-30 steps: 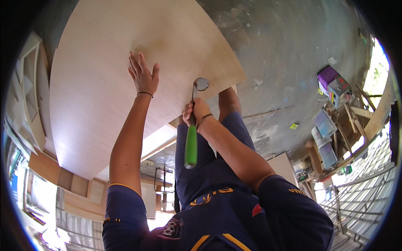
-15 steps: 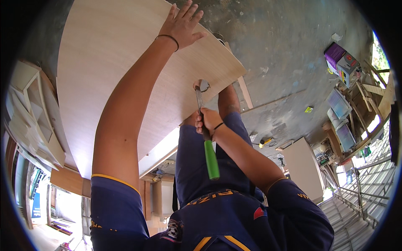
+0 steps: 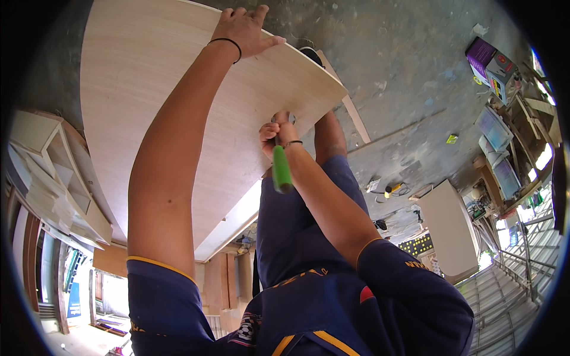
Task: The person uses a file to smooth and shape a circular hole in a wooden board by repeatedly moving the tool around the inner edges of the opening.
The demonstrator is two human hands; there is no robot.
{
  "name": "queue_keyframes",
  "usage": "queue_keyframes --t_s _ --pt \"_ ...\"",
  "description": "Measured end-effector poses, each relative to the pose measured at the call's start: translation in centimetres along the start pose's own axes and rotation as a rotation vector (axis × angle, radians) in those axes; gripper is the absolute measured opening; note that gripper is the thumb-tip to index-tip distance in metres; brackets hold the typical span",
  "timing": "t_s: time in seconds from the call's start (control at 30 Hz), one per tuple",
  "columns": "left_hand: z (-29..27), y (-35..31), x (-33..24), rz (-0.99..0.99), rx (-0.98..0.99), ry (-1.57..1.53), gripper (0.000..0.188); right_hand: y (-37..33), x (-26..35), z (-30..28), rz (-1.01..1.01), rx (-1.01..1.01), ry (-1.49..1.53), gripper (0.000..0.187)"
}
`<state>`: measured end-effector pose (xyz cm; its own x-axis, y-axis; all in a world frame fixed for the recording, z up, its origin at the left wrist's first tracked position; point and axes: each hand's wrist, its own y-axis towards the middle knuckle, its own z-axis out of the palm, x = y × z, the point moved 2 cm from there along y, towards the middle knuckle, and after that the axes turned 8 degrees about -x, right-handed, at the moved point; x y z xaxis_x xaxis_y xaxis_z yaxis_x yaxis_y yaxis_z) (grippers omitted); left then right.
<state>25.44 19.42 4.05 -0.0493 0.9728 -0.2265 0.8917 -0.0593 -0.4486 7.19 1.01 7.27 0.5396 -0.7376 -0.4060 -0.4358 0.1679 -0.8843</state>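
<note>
A large pale wooden panel point(image 3: 154, 77) slopes across in front of me, with a round hole point(image 3: 291, 117) near its right corner. My left hand point(image 3: 242, 31) grips the panel's far edge, its fingers curled over the edge and its thumb lying along it. Close to the hole, my right hand point(image 3: 279, 134) is closed around the metal blade of a file with a green handle point(image 3: 282, 171). The handle points back toward me, slightly blurred. The blade's far end is hidden by the hand at the hole.
Beyond the panel's right corner, a narrow wood strip point(image 3: 350, 110) lies on the grey floor point(image 3: 404, 77). A purple and grey box point(image 3: 490, 62) stands at far right, near piled wood scraps. White shelf-like cabinet parts point(image 3: 56, 172) stand at left. A yellow tool point(image 3: 392, 190) lies right of my legs.
My right hand has pushed the file forward to the hole. My left hand has shifted slightly left, its fingers going from spread flat to curled over the panel's edge.
</note>
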Motion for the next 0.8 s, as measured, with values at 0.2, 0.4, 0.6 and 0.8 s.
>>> queue_keyframes --t_s 0.2,0.4,0.6,0.8 --pt "0.9 -0.4 0.1 0.014 -0.106 0.045 0.086 -5.0 0.3 -3.9 -0.040 -0.156 -0.329 0.024" --pt "0.9 0.0 0.1 -0.029 0.001 -0.007 0.082 -6.5 -4.1 -0.1 -0.079 -0.091 -0.229 0.023" --pt "1.3 0.1 0.0 -0.061 -0.048 -0.049 0.083 -2.6 -1.2 2.6 -0.012 -0.017 0.141 0.024" --pt "1.3 0.3 0.9 -0.042 -0.031 -0.070 0.083 -1.8 0.6 -0.5 0.109 0.265 0.321 0.012"
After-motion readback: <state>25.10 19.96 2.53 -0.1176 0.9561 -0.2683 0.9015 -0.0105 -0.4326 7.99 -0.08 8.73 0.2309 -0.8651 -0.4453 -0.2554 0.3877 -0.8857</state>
